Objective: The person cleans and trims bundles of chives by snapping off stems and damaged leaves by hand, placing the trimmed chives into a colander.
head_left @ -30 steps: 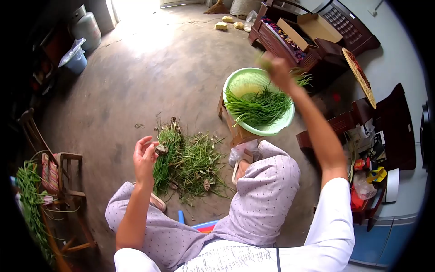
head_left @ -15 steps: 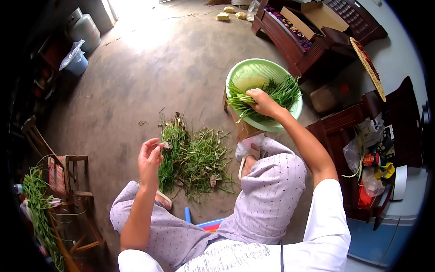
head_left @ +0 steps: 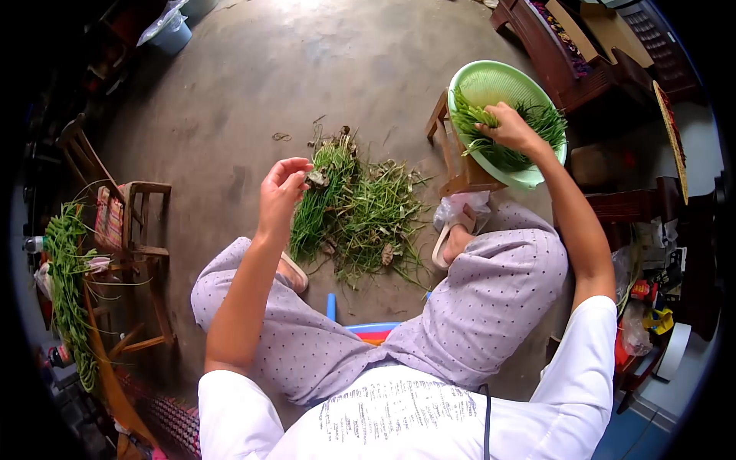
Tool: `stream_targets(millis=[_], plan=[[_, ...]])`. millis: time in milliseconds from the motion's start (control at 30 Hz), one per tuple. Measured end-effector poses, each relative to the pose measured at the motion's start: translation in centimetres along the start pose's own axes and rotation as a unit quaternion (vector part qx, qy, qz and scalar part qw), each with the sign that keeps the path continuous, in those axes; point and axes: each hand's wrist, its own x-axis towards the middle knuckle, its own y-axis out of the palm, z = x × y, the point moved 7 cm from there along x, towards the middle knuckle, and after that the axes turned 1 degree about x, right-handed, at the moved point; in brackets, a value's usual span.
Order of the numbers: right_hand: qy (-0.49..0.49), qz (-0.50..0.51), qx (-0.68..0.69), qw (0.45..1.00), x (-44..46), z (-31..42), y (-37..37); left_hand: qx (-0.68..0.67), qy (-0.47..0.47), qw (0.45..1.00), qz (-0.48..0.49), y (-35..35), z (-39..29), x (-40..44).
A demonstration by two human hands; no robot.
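Two hands (head_left: 282,190), one colander (head_left: 494,83)

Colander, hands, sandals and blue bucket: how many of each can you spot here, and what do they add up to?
Colander: 1
Left hand and right hand: 2
Sandals: 2
Blue bucket: 1
Total: 6

A dark-printed white shirt (head_left: 368,441) is worn at six o'clock; a black cord (head_left: 487,422) is noted at five. Dotted mauve trousers (head_left: 479,307) and pale sandals (head_left: 440,250) are recorded.
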Motion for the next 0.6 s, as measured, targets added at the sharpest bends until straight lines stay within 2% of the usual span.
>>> stream_targets(millis=[67,167,233,333,367,400,467,500,533,567,600], plan=[[-0.005,0.085,0.023,0.996,0.0,-0.1,-0.1,0.015,-0.013,1.0,0.014,-0.4,1.4,0.6],[0.003,0.103,-0.005,0.995,-1.5,1.5,-1.7,0.131,-0.001,0.986,0.104,0.7,4.8,1.1],[-0.096,-0.07,-0.186,0.975,-2.6,6.7,-5.0,0.291,0.021,0.943,0.158,1.9,8.9,1.9],[-0.138,0.074,-0.028,0.987,-3.1,14.2,-2.8,0.505,0.061,0.815,0.275,5.3,16.3,1.0],[-0.151,0.13,0.027,0.98,-3.4,16.4,-1.4,0.533,0.037,0.783,0.318,6.0,19.4,0.8],[-0.112,0.253,0.015,0.961,-4.0,18.1,1.4,0.574,0.013,0.74,0.351,6.5,21.5,0.7],[-0.14,0.419,-0.05,0.896,-5.1,19.7,8.6,0.633,0.014,0.698,0.334,6.9,25.3,1.6],[-0.072,0.537,-0.085,0.836,-5.7,18.4,14.1,0.635,0.008,0.702,0.322,6.9,27.3,2.3],[-0.044,0.608,-0.094,0.787,-6.3,16.3,20.5,0.638,0.0,0.704,0.312,6.6,29.0,2.7],[-0.063,0.616,-0.176,0.765,-6.4,16.2,21.9,0.635,-0.029,0.71,0.302,6.6,29.9,2.9],[-0.153,0.592,-0.208,0.763,-6.2,14.9,27.4,0.633,-0.032,0.708,0.311,6.9,30.6,2.5]])
